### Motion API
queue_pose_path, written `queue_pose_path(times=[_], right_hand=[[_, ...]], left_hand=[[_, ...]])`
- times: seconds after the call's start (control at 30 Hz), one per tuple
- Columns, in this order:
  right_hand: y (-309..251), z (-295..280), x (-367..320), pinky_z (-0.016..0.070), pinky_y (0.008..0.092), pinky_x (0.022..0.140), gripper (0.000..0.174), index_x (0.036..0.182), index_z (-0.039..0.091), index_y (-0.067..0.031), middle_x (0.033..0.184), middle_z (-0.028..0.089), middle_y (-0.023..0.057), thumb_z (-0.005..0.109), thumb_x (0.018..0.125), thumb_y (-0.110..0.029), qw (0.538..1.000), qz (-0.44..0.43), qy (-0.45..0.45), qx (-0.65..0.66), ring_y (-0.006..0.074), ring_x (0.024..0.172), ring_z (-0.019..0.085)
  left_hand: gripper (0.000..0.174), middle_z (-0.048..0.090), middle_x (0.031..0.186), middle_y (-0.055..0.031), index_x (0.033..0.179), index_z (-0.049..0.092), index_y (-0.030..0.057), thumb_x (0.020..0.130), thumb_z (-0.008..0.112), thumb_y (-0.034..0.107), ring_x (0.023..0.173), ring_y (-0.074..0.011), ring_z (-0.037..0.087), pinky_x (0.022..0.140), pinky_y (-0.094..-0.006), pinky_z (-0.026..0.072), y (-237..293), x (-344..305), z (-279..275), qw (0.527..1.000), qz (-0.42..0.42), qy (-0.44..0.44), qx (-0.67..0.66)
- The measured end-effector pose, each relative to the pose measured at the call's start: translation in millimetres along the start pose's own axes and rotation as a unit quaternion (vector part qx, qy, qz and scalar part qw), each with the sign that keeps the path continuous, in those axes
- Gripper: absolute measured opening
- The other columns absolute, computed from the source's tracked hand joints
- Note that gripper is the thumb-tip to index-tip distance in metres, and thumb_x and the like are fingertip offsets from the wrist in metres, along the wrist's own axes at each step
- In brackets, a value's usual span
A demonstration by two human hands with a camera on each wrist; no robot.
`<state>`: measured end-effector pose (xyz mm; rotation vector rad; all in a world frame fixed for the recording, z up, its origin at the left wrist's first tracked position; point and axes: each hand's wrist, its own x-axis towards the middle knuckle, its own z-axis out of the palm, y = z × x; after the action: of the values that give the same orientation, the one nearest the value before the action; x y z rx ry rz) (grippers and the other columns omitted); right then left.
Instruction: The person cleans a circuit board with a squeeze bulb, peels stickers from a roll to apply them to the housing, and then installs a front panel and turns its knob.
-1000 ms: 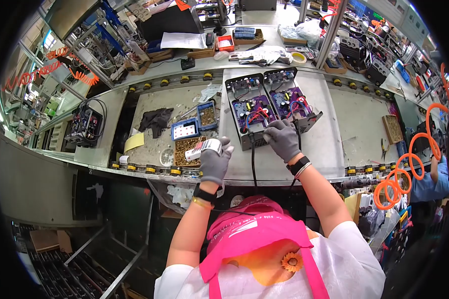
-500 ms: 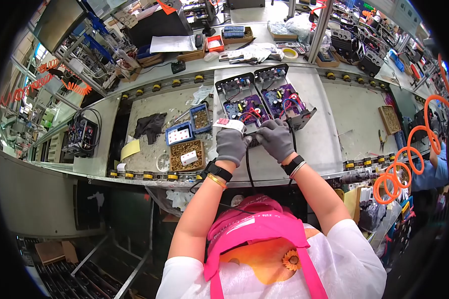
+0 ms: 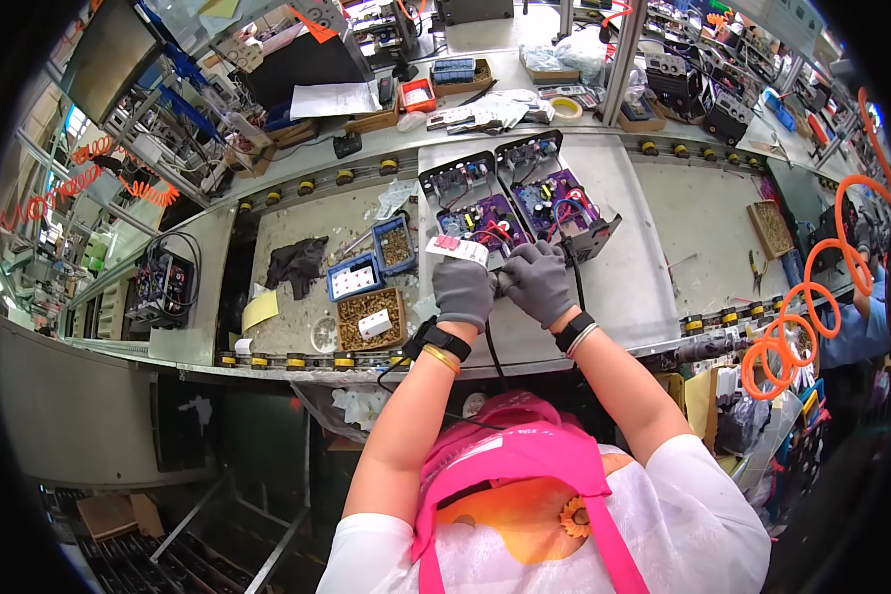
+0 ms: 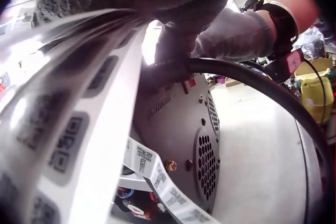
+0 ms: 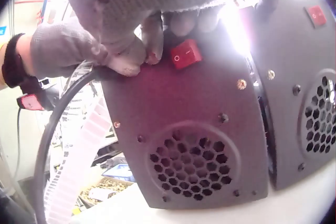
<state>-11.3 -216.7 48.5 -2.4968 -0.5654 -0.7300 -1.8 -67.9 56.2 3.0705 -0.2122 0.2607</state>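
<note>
My gloved left hand (image 3: 462, 294) holds a strip of white labels (image 3: 457, 249) printed with QR codes; the label strip (image 4: 68, 145) hangs across the left wrist view. Beside it, my gloved right hand (image 3: 540, 284) has bent fingers at the top edge of a dark metal casing (image 5: 173, 98). In the right wrist view, both hands' fingertips come close together beside the red power switch (image 5: 186, 55) and black cable (image 5: 65, 98). What the right fingers pinch, if anything, I cannot tell. A second open casing (image 3: 554, 193) with a purple circuit board stands alongside.
Left of the casings are a cardboard box (image 3: 399, 332) of brass-coloured parts and blue trays (image 3: 376, 286). A dark cloth (image 3: 297, 265) lies farther left. Orange coiled hose (image 3: 765, 351) hangs at the right, with a person in blue beyond.
My left hand has moved right with the labels, from near the parts box to the casing beside my right hand. The right hand has stayed at the casing's front edge.
</note>
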Motion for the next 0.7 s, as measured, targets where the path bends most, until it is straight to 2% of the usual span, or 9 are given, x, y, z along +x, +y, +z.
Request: queue_pose_path(times=[0.13,0.23,0.27,0.33,0.4,0.47,0.57,0.67,0.7], right_hand=[[7.3,-3.5,3.1,0.0413,0.0426,0.075,0.015,0.071,0.057,-0.0111,0.086,0.057,0.0050,0.068,0.069,-0.020,1.000,-0.002,-0.022,-0.006,0.0263,0.083,0.055],[21.7,-5.1,-2.2,0.0439,0.0425,0.071,0.015,0.071,0.056,-0.0095,0.085,0.058,0.0070,0.068,0.070,-0.017,0.996,0.016,-0.005,0.089,0.0280,0.080,0.056],[22.7,-9.0,-0.9,0.0449,0.0423,0.070,0.014,0.071,0.055,-0.0091,0.085,0.058,0.0077,0.068,0.071,-0.016,0.991,0.028,0.002,0.133,0.0286,0.078,0.057],[19.4,-23.5,-2.1,0.0495,0.0349,0.065,0.010,0.075,0.058,-0.0063,0.085,0.060,0.0087,0.068,0.074,-0.008,0.973,0.073,0.050,0.212,0.0241,0.075,0.061],[14.2,-35.3,-6.2,0.0509,0.0309,0.065,0.008,0.077,0.060,-0.0046,0.087,0.061,0.0083,0.068,0.075,-0.005,0.950,0.121,0.078,0.277,0.0201,0.076,0.061],[7.4,-44.5,-7.9,0.0509,0.0267,0.066,0.008,0.083,0.063,-0.0033,0.087,0.061,0.0075,0.067,0.076,-0.002,0.943,0.105,0.072,0.306,0.0158,0.078,0.061],[-19.7,-66.1,-3.5,0.0508,0.0282,0.069,0.019,0.094,0.065,-0.0057,0.091,0.060,0.0087,0.067,0.076,-0.003,0.925,0.073,0.026,0.371,0.0189,0.081,0.061],[-46.9,-88.4,4.3,0.0507,0.0311,0.072,0.026,0.100,0.065,-0.0080,0.095,0.061,0.0097,0.069,0.074,-0.007,0.938,-0.028,-0.018,0.345,0.0229,0.086,0.061],[-55.5,-99.4,5.1,0.0486,0.0359,0.078,0.030,0.103,0.065,-0.0106,0.098,0.061,0.0083,0.071,0.074,-0.015,0.938,-0.007,-0.067,0.340,0.0257,0.091,0.060]], left_hand=[[0.029,0.063,0.075,-0.0087,0.086,0.066,0.0127,0.071,0.071,0.037,0.069,-0.0274,0.061,0.065,-0.0389,0.0456,0.8,-0.6,-6.3,0.999,-0.035,-0.012,0.007],[0.027,0.068,0.083,-0.0070,0.097,0.068,0.0177,0.072,0.072,0.026,0.078,-0.0224,0.065,0.072,-0.0331,0.0484,-22.6,-12.5,-22.5,0.954,-0.092,0.002,-0.285],[0.029,0.069,0.091,-0.0068,0.103,0.068,0.0127,0.075,0.071,0.020,0.080,-0.0171,0.065,0.073,-0.0295,0.0487,-33.3,-18.0,-38.7,0.937,-0.116,-0.039,-0.327],[0.028,0.068,0.096,-0.0063,0.107,0.065,0.0041,0.079,0.067,0.010,0.084,-0.0139,0.063,0.075,-0.0282,0.0496,-57.2,-41.0,-35.5,0.780,-0.120,0.029,-0.614],[0.029,0.066,0.101,-0.0078,0.109,0.062,-0.0029,0.081,0.062,0.001,0.090,-0.0142,0.062,0.080,-0.0271,0.0499,-60.4,-64.1,-58.8,0.667,-0.170,0.015,-0.725],[0.032,0.064,0.104,-0.0107,0.115,0.058,-0.0029,0.082,0.058,-0.003,0.092,-0.0157,0.063,0.081,-0.0268,0.0510,-54.1,-86.6,-75.6,0.622,-0.147,0.032,-0.769],[0.031,0.064,0.103,-0.0116,0.113,0.057,-0.0029,0.083,0.059,-0.003,0.092,-0.0184,0.063,0.079,-0.0293,0.0524,-45.1,-101.5,-78.7,0.610,-0.146,-0.006,-0.779],[0.032,0.064,0.102,-0.0113,0.114,0.055,-0.0021,0.083,0.060,-0.002,0.093,-0.0178,0.063,0.079,-0.0292,0.0523,-23.1,-106.0,-94.0,0.602,-0.138,-0.019,-0.786],[0.032,0.063,0.102,-0.0111,0.115,0.055,-0.0019,0.083,0.060,-0.002,0.092,-0.0173,0.062,0.079,-0.0289,0.0520,-17.7,-106.1,-95.8,0.603,-0.128,-0.025,-0.787]])
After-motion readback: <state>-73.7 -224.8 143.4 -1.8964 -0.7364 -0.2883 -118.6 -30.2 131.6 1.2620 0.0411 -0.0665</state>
